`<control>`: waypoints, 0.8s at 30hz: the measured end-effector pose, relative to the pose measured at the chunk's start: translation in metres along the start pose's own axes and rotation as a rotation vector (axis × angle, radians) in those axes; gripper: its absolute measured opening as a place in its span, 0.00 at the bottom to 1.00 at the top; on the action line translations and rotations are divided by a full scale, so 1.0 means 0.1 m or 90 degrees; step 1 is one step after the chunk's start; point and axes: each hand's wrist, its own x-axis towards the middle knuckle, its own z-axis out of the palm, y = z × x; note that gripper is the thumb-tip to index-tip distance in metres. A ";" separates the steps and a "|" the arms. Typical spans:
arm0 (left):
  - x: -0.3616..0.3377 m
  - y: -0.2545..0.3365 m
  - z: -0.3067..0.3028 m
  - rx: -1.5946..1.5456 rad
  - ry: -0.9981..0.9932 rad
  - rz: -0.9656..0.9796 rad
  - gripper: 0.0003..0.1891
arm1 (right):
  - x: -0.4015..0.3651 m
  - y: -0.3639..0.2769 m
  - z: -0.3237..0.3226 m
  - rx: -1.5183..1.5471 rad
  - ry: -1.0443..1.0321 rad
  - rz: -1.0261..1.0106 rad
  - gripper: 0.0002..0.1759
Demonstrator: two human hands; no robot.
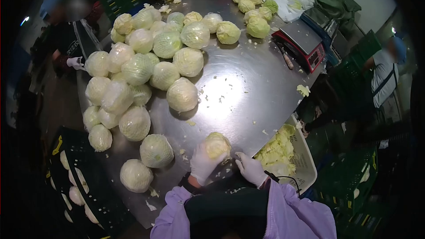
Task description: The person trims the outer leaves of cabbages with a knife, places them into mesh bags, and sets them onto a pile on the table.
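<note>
My left hand (204, 164), in a white glove, is wrapped round the left side of a pale cabbage (217, 144) near the front edge of the metal table (230, 68). Just right of that cabbage is my right hand (251, 168), also gloved, with its fingers bent and their tips close together; whether they hold anything is too small to tell. Many cabbages in net wrapping (137, 69) are heaped on the left part of the table. Two wrapped cabbages (156, 151) lie nearer to me, left of my hands.
A white basket (306, 159) of loose leaves stands at the right table edge. Beyond it are a red scale (301, 44), a knife (287, 58) and unwrapped cabbages (258, 27). Green crates (95, 194) stand lower left. Co-workers are across the table, at left and at right.
</note>
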 end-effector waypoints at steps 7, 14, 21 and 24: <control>0.02 0.12 -0.01 0.043 0.087 0.053 0.42 | -0.03 -0.06 0.05 -0.037 -0.098 0.065 0.11; 0.01 0.25 0.01 0.128 -0.007 0.095 0.46 | 0.41 0.56 0.67 -0.044 -0.115 0.077 0.11; -0.32 -0.49 -0.26 -0.146 -0.053 0.057 0.50 | 0.34 0.07 0.34 0.672 -0.325 0.369 0.21; -0.34 -0.10 -0.39 -0.515 -0.087 -0.188 0.47 | 0.30 0.00 0.40 0.516 -0.308 0.234 0.21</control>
